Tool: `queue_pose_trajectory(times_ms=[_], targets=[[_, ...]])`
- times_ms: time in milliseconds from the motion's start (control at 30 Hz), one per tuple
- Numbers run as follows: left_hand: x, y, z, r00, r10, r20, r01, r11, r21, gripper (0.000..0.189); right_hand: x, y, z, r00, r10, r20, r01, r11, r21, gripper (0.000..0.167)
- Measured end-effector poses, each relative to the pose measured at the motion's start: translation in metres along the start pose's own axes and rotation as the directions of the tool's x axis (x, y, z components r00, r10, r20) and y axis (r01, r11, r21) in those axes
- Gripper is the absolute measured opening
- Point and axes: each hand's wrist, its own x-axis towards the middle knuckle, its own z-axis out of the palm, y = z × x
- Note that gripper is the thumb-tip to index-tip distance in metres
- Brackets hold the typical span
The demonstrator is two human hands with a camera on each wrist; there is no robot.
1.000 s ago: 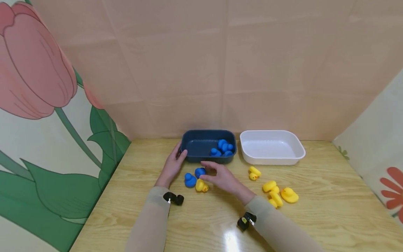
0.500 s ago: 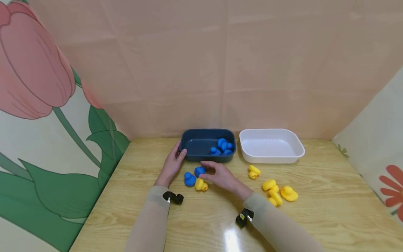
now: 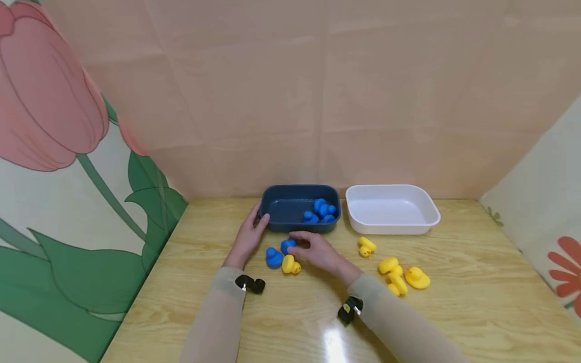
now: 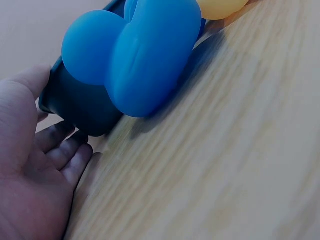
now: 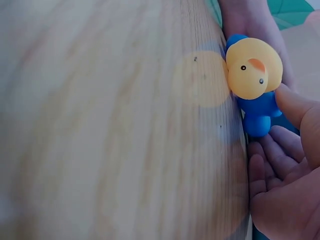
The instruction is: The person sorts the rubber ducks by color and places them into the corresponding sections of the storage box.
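Observation:
My left hand [image 3: 248, 237] holds the left end of a dark blue tray [image 3: 290, 227], thumb at the rim and fingers along the outer side. Just in front of the tray, my right hand [image 3: 321, 253] has its thumb and fingertips around a blue rubber duck [image 3: 286, 245]. Another blue duck [image 3: 274, 258] sits to its left, large in the left wrist view. A yellow duck [image 3: 289, 264] lies tipped over close by; in the right wrist view this yellow duck [image 5: 252, 70] partly covers the blue ones. Several blue ducks [image 3: 324, 209] are inside the tray's right half.
To the right of the dark tray stands a white tray [image 3: 392, 229] with nothing in it. Several yellow ducks [image 3: 395, 276] lie on the wooden table [image 3: 481, 302] in front of it, some on their sides. A pink-beige cloth [image 3: 317, 101] hangs behind the trays.
The right thumb has drawn in from beside the yellow duck to the blue duck, narrowing the gap between thumb and fingers. The left hand stays on the tray.

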Motion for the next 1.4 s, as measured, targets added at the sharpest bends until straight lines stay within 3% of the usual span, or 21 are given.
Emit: queue_pose_trajectory(times_ms=[600,1033,1400], targets=[[-0.001,0.001,0.002,1.000,-0.004,0.002,0.004,1.000,0.001,0.092,-0.004,0.002,-0.003,1.000,0.000,-0.004,0.000,1.000,-0.023,0.048],[0.000,0.002,0.002,1.000,-0.004,0.000,0.004,1.000,-0.001,0.087,-0.011,-0.007,-0.006,0.993,0.014,-0.118,-0.007,0.998,0.062,0.040],[0.000,0.001,0.000,1.000,-0.002,-0.002,0.002,1.000,0.004,0.085,-0.020,-0.023,-0.032,0.976,-0.015,-0.219,0.031,0.997,0.073,0.041]])
